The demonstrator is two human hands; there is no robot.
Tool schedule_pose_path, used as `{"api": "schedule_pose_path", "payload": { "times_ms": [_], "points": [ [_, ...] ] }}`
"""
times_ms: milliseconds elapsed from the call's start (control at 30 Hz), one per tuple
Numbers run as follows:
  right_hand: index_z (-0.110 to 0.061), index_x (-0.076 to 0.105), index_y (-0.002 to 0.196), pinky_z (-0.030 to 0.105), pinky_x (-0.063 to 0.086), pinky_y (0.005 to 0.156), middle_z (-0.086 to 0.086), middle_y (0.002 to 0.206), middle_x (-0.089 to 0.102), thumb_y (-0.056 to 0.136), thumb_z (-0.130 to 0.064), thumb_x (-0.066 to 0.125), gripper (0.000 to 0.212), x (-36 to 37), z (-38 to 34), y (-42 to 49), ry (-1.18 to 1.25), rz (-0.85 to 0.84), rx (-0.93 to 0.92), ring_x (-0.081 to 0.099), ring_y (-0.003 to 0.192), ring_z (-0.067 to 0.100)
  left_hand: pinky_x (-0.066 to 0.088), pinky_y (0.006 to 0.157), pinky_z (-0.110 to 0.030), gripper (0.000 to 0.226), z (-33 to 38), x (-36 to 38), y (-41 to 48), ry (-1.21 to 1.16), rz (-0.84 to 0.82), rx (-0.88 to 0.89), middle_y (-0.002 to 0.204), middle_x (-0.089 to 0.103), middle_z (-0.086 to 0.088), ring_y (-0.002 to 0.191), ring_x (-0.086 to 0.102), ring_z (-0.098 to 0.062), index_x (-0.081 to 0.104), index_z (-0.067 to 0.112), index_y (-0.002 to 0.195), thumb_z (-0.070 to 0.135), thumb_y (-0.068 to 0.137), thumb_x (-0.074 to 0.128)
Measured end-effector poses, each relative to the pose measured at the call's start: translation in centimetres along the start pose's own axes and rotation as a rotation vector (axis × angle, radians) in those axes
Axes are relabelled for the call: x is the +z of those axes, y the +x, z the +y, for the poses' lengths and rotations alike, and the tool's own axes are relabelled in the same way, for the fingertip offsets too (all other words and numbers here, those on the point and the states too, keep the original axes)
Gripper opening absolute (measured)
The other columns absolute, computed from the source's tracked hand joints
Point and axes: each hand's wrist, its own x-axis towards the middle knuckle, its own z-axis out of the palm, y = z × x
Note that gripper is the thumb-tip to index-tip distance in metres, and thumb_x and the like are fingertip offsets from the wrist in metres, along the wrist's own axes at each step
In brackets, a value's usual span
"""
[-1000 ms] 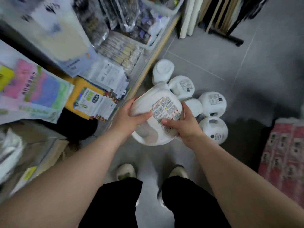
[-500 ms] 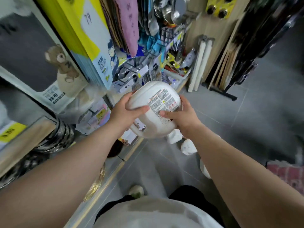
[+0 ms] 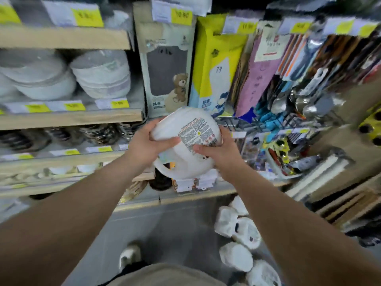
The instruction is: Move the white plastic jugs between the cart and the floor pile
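- Both hands are wrapped around one big white jug point(image 3: 185, 145), held up in the air in front of the shelving, tipped so its printed label point(image 3: 199, 134) faces up and its handle hangs at the bottom.
- Left hand point(image 3: 147, 146) grips the left side, thumb lying across the front. Right hand point(image 3: 221, 152) clutches the right side, thumb on the label's lower edge.
- Right behind the jug: a grey cloth pack with a teddy bear point(image 3: 168, 73) and a yellow pack point(image 3: 216, 65), both upright. Hanging purple towels point(image 3: 261, 65) and packaged utensils sit further right.
- Left shelves hold two stacks of white bowls point(image 3: 101, 73), with yellow price tags point(image 3: 119, 104) along the shelf edges.
- On the floor, down right, roughly five more white jugs point(image 3: 237, 236) are clustered; blur makes the count shaky.
- One shoe point(image 3: 129, 255) shows near the bottom.
- Compared to a second ago, the jug has come up from just above that floor cluster to shelf height, same two-handed hold, and the view has swung up onto the shelves.
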Motion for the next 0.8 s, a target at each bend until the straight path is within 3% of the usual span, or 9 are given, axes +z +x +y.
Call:
{"api": "schedule_pose_path", "payload": {
  "times_ms": [67, 167, 267, 367, 467, 533, 633, 800],
  "points": [
    [-0.014, 0.052, 0.124, 0.040, 0.059, 0.080, 0.002, 0.112, 0.069, 0.059, 0.000, 0.089, 0.076, 3.5, -0.4, 0.2, -0.048, -0.099, -0.027, 0.067, 0.102, 0.019, 0.054, 0.073, -0.019, 0.058, -0.2, -3.6, -2.2, -0.016, 0.109, 0.008, 0.101, 0.069, 0.010, 0.081, 0.065, 0.004, 0.063, 0.028, 0.120, 0.023, 0.068, 0.088],
    [-0.017, 0.049, 0.130, 0.043, 0.057, 0.087, -0.001, 0.116, 0.068, 0.053, -0.008, 0.093, 0.090, 9.9, -0.5, -0.2, -0.089, -0.246, -0.036, 0.066, 0.104, 0.016, 0.051, 0.063, -0.013, 0.051, -1.0, -9.3, -5.8, -0.064, 0.252, 0.005, 0.098, 0.069, 0.013, 0.075, 0.064, 0.009, 0.063, 0.030, 0.118, 0.018, 0.072, 0.085],
    [-0.025, 0.053, 0.117, 0.039, 0.057, 0.084, -0.005, 0.107, 0.070, 0.056, 0.000, 0.090, 0.076, 17.3, -0.1, -1.6, -0.105, -0.378, -0.042, 0.068, 0.096, 0.012, 0.051, 0.059, -0.018, 0.051, -2.2, -15.7, -9.7, -0.095, 0.393, -0.023, 0.093, 0.070, 0.017, 0.073, 0.066, 0.005, 0.064, 0.033, 0.116, 0.021, 0.071, 0.085],
    [-0.021, 0.054, 0.120, 0.047, 0.057, 0.088, -0.001, 0.109, 0.071, 0.053, 0.000, 0.091, 0.080, 25.5, 0.9, -3.4, -0.108, -0.517, -0.025, 0.069, 0.100, 0.018, 0.051, 0.056, -0.018, 0.049, -3.6, -22.6, -13.9, -0.102, 0.540, -0.026, 0.085, 0.068, 0.022, 0.073, 0.064, 0.002, 0.066, 0.035, 0.112, 0.023, 0.069, 0.087],
    [-0.017, 0.045, 0.137, 0.051, 0.055, 0.089, 0.001, 0.118, 0.069, 0.047, -0.004, 0.094, 0.103, 34.5, 1.9, -6.3, -0.110, -0.631, 0.012, 0.067, 0.107, 0.019, 0.055, 0.067, -0.026, 0.065, -5.2, -30.1, -18.8, -0.109, 0.645, -0.050, 0.100, 0.071, 0.011, 0.090, 0.069, -0.009, 0.064, 0.035, 0.116, 0.036, 0.057, 0.091],
    [-0.019, 0.050, 0.130, 0.052, 0.055, 0.088, 0.000, 0.115, 0.070, 0.049, -0.003, 0.093, 0.094, 40.3, 2.8, -8.6, -0.125, -0.698, -0.005, 0.067, 0.105, 0.019, 0.056, 0.073, -0.030, 0.070, -5.9, -35.0, -22.1, -0.111, 0.728, -0.069, 0.107, 0.071, 0.008, 0.093, 0.070, -0.010, 0.063, 0.040, 0.116, 0.042, 0.051, 0.091],
    [-0.025, 0.056, 0.117, 0.055, 0.055, 0.087, -0.001, 0.109, 0.072, 0.049, -0.003, 0.092, 0.080, 48.3, 4.1, -12.0, -0.125, -0.820, -0.028, 0.069, 0.102, 0.021, 0.056, 0.068, -0.028, 0.056, -6.8, -41.2, -26.8, -0.108, 0.824, -0.073, 0.104, 0.071, 0.010, 0.088, 0.071, -0.007, 0.063, 0.049, 0.104, 0.032, 0.060, 0.092],
    [-0.020, 0.046, 0.135, 0.042, 0.059, 0.077, -0.001, 0.116, 0.070, 0.046, -0.009, 0.094, 0.102, 60.2, 5.1, -16.8, -0.123, -1.011, 0.010, 0.068, 0.104, 0.020, 0.059, 0.082, -0.044, 0.069, -8.2, -50.1, -33.4, -0.072, 1.022, -0.119, 0.109, 0.071, 0.008, 0.097, 0.070, -0.016, 0.062, 0.044, 0.116, 0.043, 0.054, 0.090]
  ]
}}
